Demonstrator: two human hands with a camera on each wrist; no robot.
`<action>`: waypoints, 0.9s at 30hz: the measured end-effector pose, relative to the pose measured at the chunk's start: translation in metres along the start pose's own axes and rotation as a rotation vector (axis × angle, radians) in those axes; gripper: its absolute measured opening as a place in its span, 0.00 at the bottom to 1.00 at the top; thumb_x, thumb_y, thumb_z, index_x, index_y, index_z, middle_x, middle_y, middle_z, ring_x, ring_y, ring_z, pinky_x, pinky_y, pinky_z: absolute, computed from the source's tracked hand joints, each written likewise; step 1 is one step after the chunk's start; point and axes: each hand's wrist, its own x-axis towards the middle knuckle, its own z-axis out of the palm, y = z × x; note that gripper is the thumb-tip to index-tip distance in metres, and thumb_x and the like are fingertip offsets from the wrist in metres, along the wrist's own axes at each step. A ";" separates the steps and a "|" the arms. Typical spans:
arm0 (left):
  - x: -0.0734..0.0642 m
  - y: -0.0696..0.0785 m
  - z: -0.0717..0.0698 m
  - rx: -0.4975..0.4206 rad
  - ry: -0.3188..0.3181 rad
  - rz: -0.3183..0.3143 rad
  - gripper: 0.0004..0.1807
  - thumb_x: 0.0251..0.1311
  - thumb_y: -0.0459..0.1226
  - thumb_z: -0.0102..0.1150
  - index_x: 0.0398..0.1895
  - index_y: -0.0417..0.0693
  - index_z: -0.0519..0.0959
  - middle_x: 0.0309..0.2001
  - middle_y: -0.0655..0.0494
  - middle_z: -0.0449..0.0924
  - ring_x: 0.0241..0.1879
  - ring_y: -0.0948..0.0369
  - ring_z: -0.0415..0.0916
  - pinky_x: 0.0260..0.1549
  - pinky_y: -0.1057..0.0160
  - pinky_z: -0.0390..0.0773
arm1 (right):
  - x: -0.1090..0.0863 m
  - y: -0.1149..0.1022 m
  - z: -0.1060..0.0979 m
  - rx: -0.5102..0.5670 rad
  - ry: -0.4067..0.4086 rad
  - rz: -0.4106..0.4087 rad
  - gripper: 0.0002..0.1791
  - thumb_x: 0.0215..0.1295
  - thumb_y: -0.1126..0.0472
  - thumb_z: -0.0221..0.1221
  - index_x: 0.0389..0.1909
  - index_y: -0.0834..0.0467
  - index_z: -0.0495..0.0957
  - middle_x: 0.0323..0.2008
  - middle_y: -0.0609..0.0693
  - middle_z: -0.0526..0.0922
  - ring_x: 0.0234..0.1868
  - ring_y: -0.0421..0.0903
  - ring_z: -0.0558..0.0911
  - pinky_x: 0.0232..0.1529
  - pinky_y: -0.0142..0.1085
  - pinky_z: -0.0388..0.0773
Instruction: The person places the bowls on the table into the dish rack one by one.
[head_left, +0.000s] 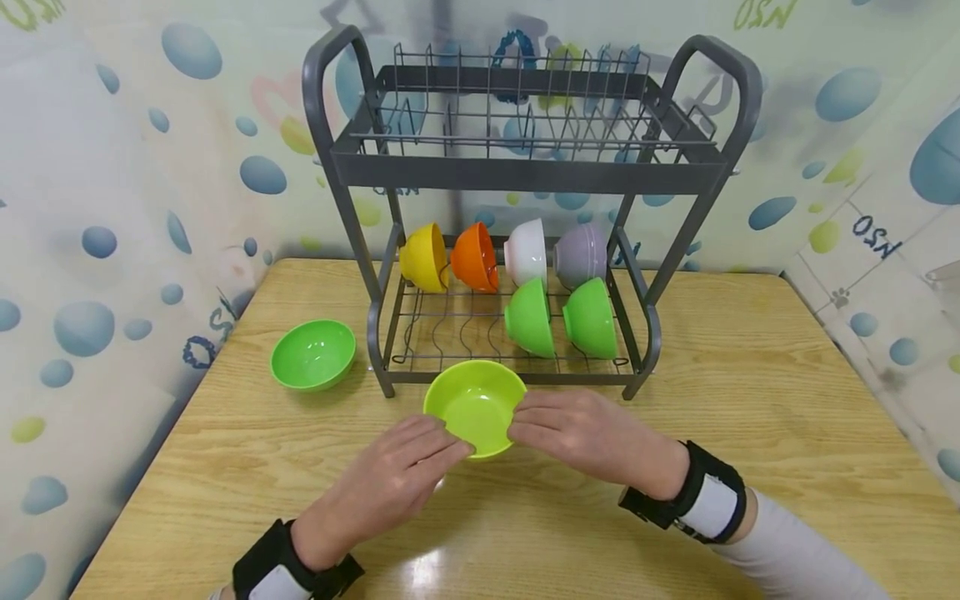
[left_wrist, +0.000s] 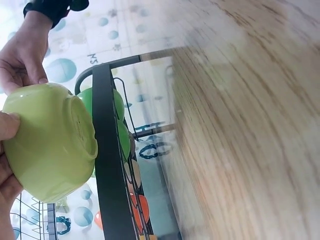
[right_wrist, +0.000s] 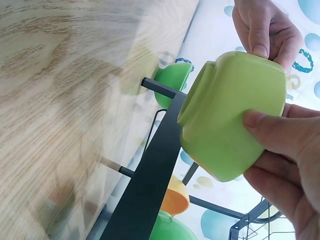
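Both hands hold a yellow-green bowl [head_left: 480, 408] in front of the rack, its inside facing up toward the head camera. My left hand [head_left: 405, 467] grips the near left rim, and my right hand [head_left: 581, 429] pinches the right rim. From the left wrist, the bowl [left_wrist: 47, 142] shows its outer wall and foot ring, held off the tabletop. The right wrist view has the thumb of the right hand [right_wrist: 287, 150] lying along the outer wall of the bowl [right_wrist: 235, 120]. Some fingertips are hidden by the bowl.
A two-tier dark metal dish rack [head_left: 525, 173] stands behind. Its lower tier carries a yellow bowl [head_left: 423, 258], an orange bowl [head_left: 474, 258], a white bowl [head_left: 527, 252], a greyish-purple bowl [head_left: 581, 254] and two green bowls [head_left: 529, 318]. Another green bowl [head_left: 313, 357] sits left on the wooden table [head_left: 757, 400].
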 end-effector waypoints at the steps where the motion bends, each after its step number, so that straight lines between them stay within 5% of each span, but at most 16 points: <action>1: 0.000 0.000 0.000 0.005 -0.002 -0.003 0.16 0.71 0.33 0.41 0.44 0.43 0.83 0.41 0.56 0.85 0.42 0.61 0.80 0.50 0.61 0.78 | 0.001 0.000 0.000 -0.002 -0.001 -0.003 0.09 0.63 0.67 0.57 0.41 0.56 0.82 0.42 0.45 0.87 0.48 0.40 0.82 0.53 0.29 0.77; 7: 0.004 0.000 -0.004 0.003 0.043 -0.001 0.16 0.70 0.32 0.42 0.48 0.41 0.82 0.45 0.53 0.85 0.47 0.59 0.81 0.53 0.59 0.78 | 0.002 0.002 -0.001 -0.003 -0.008 -0.008 0.09 0.61 0.66 0.58 0.42 0.55 0.82 0.42 0.45 0.87 0.48 0.39 0.83 0.53 0.29 0.77; 14: 0.015 -0.011 -0.022 -0.022 0.266 -0.045 0.14 0.68 0.30 0.47 0.47 0.32 0.81 0.46 0.42 0.83 0.46 0.51 0.80 0.53 0.60 0.77 | -0.001 0.005 -0.003 0.023 0.009 0.035 0.12 0.56 0.69 0.60 0.41 0.56 0.82 0.42 0.45 0.87 0.47 0.39 0.83 0.51 0.29 0.78; 19: 0.010 -0.031 -0.030 0.000 0.427 -0.242 0.15 0.67 0.34 0.50 0.44 0.30 0.81 0.42 0.39 0.83 0.41 0.48 0.80 0.52 0.68 0.76 | -0.001 0.007 -0.005 0.062 0.027 0.083 0.13 0.56 0.71 0.61 0.41 0.56 0.83 0.42 0.45 0.87 0.47 0.40 0.84 0.51 0.30 0.79; 27: -0.012 -0.061 -0.029 -0.033 0.433 -0.747 0.15 0.60 0.28 0.58 0.50 0.37 0.81 0.46 0.43 0.83 0.44 0.53 0.80 0.44 0.76 0.75 | 0.008 0.014 -0.008 0.090 0.071 0.141 0.12 0.61 0.71 0.58 0.42 0.54 0.82 0.41 0.43 0.87 0.45 0.38 0.84 0.48 0.30 0.80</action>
